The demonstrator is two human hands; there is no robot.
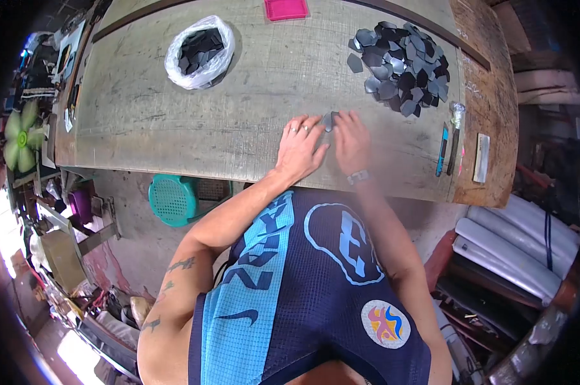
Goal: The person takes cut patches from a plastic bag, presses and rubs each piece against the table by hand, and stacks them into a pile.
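Observation:
A small dark grey flat piece point(329, 121) with angled edges is on the worktable point(251, 138), between the fingertips of both hands. My left hand point(299, 149), with rings on its fingers, rests palm down, fingers stretched forward and thumb apart; its fingertips are close against the piece's left side. On the other side is my right hand point(352, 144), blurred by motion, its fingertips at the piece's right edge. Whether it pinches the piece is unclear. A heap of similar dark pieces point(405, 67) lies at the far right. More dark pieces fill a white plastic bag point(200, 78) at the far left.
A pink tray point(286, 9) sits at the back edge. Along the right side lie a blue cutter point(442, 151), a brush point(456, 128) and a pale flat strip point(481, 158). A green stool point(173, 200) stands below the table's front edge; wrapped rolls point(508, 256) are stacked at right.

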